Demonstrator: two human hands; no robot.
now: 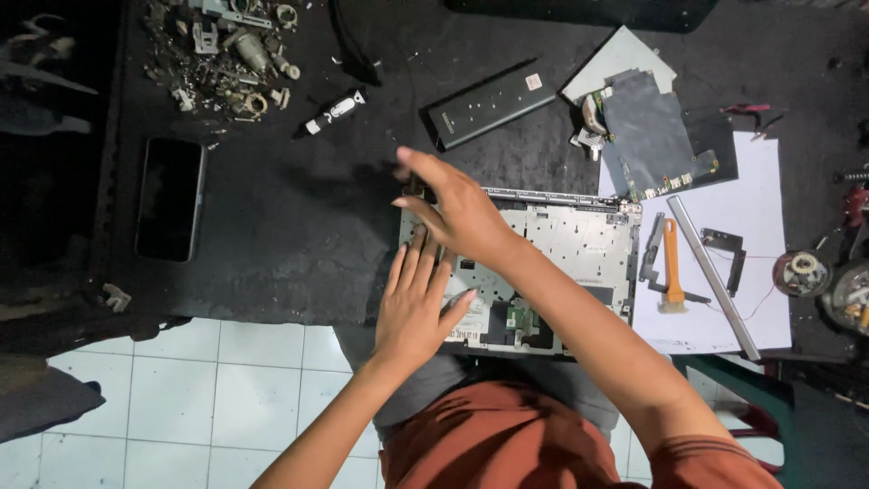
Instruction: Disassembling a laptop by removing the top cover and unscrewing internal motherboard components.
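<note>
An opened silver laptop base lies on the black workbench, its inner metal frame facing up. My left hand rests flat on its left front part, fingers spread and pointing away from me. My right hand crosses over the left one and reaches to the base's back left corner, fingers together; whether it pinches anything there I cannot tell. My right forearm hides part of the base's front.
A white sheet at the right carries a green circuit board, an orange brush, a metal strip and a bracket. A black battery bar, a phone, a small screwdriver and a pile of metal parts lie behind.
</note>
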